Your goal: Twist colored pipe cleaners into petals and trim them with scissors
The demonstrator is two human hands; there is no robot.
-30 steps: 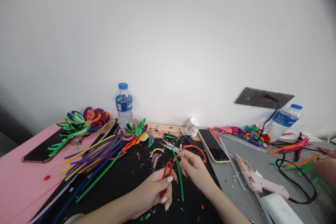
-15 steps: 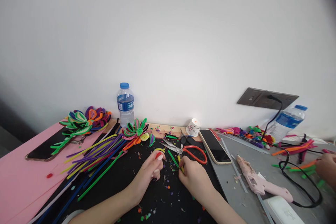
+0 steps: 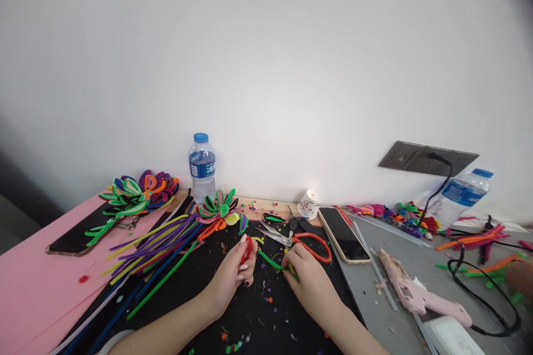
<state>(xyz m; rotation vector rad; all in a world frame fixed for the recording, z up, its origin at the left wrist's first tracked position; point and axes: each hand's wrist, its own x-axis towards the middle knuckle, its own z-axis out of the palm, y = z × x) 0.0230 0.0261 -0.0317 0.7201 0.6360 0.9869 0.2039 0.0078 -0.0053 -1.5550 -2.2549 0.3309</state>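
Observation:
My left hand (image 3: 233, 273) is closed around a red fuzzy stem (image 3: 247, 249), which shows as a bent loop between thumb and fingers. Just right of it, my right hand (image 3: 307, 277) pinches a green stem (image 3: 270, 260) and a yellow piece; the green one curves out toward the left hand. Orange-handled scissors (image 3: 314, 247) lie open behind my right hand. Green, pink and black fuzzy petals (image 3: 224, 209) stand behind my left hand, beside a bundle of coloured stems (image 3: 160, 247). Small scraps dot the black mat (image 3: 266, 333).
A water bottle (image 3: 202, 169) and paper cup (image 3: 309, 203) stand near the wall. A phone (image 3: 343, 236) lies right of the scissors. Farther right are a pink glue gun (image 3: 420, 294), its cable, and another person's hand (image 3: 520, 276). Another phone (image 3: 79, 233) lies left.
The red stem now shows more as a loop in my left hand. The green stem at my right hand has shifted and bends toward the left. The view has shifted slightly.

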